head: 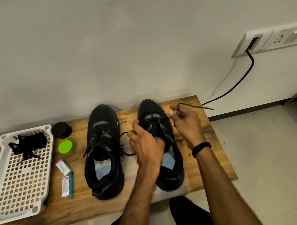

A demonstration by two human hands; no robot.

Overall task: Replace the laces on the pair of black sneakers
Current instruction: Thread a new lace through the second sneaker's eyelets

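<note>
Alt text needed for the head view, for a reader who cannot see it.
A person's left hand grips the right sneaker on a wooden table while the right hand pinches a black lace beside it. The left sneaker stands laced alongside; a white basket holds loose black laces.

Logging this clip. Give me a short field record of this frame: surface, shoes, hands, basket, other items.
surface: wooden bench
laced shoe: black, nearer the basket, lace through its eyelets
second shoe: black, beside it, only partly laced
left hand: grips the second shoe at its tongue
right hand: pinches a lace end, drawn out sideways
basket: white, holds a bundle of black laces
other items: black jar, green jar, two small boxes
</note>
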